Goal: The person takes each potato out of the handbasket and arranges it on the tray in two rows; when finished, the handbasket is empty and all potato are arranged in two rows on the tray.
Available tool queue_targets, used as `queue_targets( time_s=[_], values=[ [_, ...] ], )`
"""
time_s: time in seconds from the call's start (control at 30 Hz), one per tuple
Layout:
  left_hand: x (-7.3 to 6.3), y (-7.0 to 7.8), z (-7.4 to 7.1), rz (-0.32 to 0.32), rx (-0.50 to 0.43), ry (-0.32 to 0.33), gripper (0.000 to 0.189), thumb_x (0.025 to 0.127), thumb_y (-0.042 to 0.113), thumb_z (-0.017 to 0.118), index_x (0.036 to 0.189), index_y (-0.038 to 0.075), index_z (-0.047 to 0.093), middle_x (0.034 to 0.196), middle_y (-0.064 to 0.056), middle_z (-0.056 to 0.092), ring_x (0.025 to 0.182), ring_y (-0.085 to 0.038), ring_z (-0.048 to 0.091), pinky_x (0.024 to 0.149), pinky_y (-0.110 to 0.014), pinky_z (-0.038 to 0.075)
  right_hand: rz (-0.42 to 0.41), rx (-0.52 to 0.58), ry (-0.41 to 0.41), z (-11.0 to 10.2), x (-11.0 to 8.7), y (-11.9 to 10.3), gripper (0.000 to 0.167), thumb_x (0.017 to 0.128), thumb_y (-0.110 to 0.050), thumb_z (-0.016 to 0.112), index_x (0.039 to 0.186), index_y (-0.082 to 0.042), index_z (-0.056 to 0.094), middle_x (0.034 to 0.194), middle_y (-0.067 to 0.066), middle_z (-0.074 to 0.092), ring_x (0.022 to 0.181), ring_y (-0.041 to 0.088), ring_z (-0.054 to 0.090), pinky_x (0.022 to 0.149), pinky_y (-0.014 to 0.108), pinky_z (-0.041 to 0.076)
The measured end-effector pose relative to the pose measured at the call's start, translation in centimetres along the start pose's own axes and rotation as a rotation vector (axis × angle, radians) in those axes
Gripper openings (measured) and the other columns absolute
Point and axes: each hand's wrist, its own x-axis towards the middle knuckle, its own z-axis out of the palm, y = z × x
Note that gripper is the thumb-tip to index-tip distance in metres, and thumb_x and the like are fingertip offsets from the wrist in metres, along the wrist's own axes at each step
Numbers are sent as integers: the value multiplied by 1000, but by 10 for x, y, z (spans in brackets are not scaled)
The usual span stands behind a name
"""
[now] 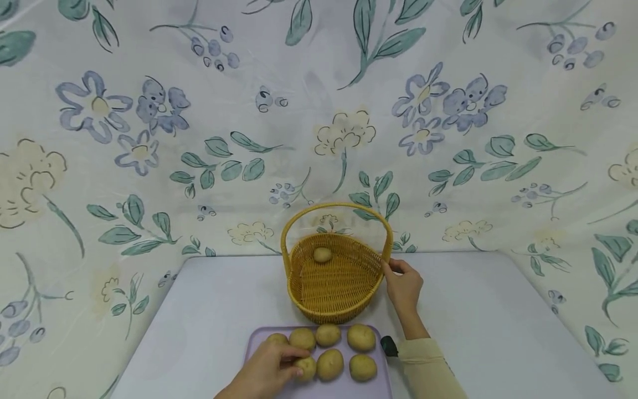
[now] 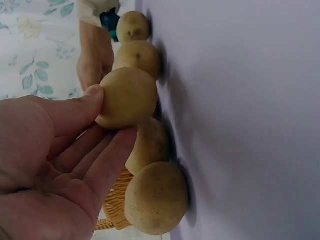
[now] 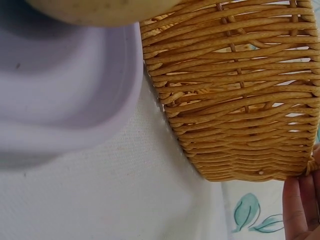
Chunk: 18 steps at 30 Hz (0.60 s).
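Observation:
My left hand (image 1: 264, 370) pinches a potato (image 2: 127, 97) between thumb and fingers, over the lilac tray (image 1: 381, 382). Around it on the tray lie several more potatoes (image 1: 330, 364), roughly in two rows; the hand partly covers one at the left. Behind the tray stands a woven wicker basket (image 1: 329, 317) with a tall arched handle. One potato (image 1: 322, 255) rests inside it, at the back left. At the basket's right side, my right hand (image 1: 405, 288) grips the rim by the foot of the handle; only its fingers (image 3: 295, 210) show in the right wrist view.
The white table (image 1: 214, 299) extends to both sides of the tray and basket. A floral cloth (image 1: 344, 166) hangs behind the table's back edge. A small dark object (image 1: 389, 346) is by the right sleeve, next to the tray's right edge.

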Motion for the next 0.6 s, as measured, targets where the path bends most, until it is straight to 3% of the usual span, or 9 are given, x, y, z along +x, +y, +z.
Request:
queue_targets(
  time_s=[0.13, 0.43, 0.6],
  values=[
    [-2, -3, 1, -18, 8, -9, 28, 85, 23, 81, 112, 15, 79, 99, 9, 66, 88, 1, 52, 74, -20, 49, 9, -2, -2, -1, 0, 0, 16, 89, -19, 79, 97, -4, 80, 95, 15, 79, 90, 28, 73, 74, 25, 52],
    [2, -13, 4, 101, 11, 7, 23, 86, 17, 80, 108, 11, 80, 100, 5, 75, 89, 1, 55, 74, -20, 51, 10, -20, -25, -2, -1, -2, 20, 90, -22, 79, 99, -4, 80, 97, 16, 79, 93, 30, 74, 76, 32, 54],
    [3, -12, 2, 91, 6, -2, 23, 86, 16, 79, 108, 10, 80, 99, 5, 75, 88, 1, 58, 74, -19, 52, 23, -38, -40, -2, -1, -4, 23, 90, -25, 80, 100, -5, 80, 100, 16, 79, 96, 31, 74, 73, 30, 52]
  ],
)
